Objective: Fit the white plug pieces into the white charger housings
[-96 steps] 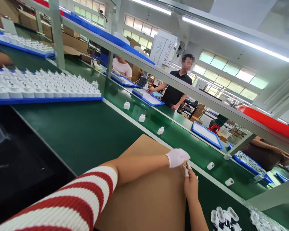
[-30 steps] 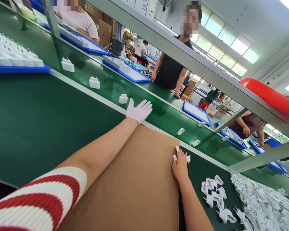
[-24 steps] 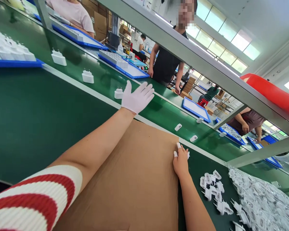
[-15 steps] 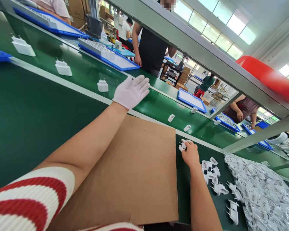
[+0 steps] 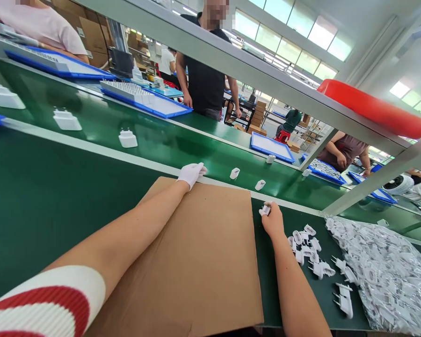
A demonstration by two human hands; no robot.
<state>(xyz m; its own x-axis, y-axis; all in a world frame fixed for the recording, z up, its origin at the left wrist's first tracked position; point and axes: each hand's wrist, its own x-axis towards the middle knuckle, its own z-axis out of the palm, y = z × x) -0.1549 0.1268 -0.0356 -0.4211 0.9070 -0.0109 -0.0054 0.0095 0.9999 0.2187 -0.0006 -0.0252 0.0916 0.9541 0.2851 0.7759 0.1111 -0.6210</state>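
Note:
My left hand (image 5: 191, 175), in a white glove, hovers by the pale rail between the cardboard sheet (image 5: 210, 243) and the green belt. Its fingers point right, stretched out, with nothing visible in them. At the sheet's right edge, my right hand (image 5: 274, 220) pinches a white plug adapter (image 5: 265, 209) between thumb and fingers; part of it is hidden. Beside that forearm lies a loose group of white plug pieces (image 5: 306, 248) with pins. Across from my hands, two small white charger bodies (image 5: 235, 173) (image 5: 260, 185) rest on the belt.
A clear bag (image 5: 389, 276) full of white plug pieces lies at right. White chargers with pins (image 5: 128, 138) stand on the belt (image 5: 161, 145) at left. Blue-rimmed trays (image 5: 272, 149) line its far side. A metal frame (image 5: 266, 77) crosses above, carrying a red object (image 5: 372, 107). People stand beyond.
My left hand has come down and back from above the belt to the near rail, its spread fingers drawn closer together. My right hand keeps its plug adapter, now turned. The view has shifted.

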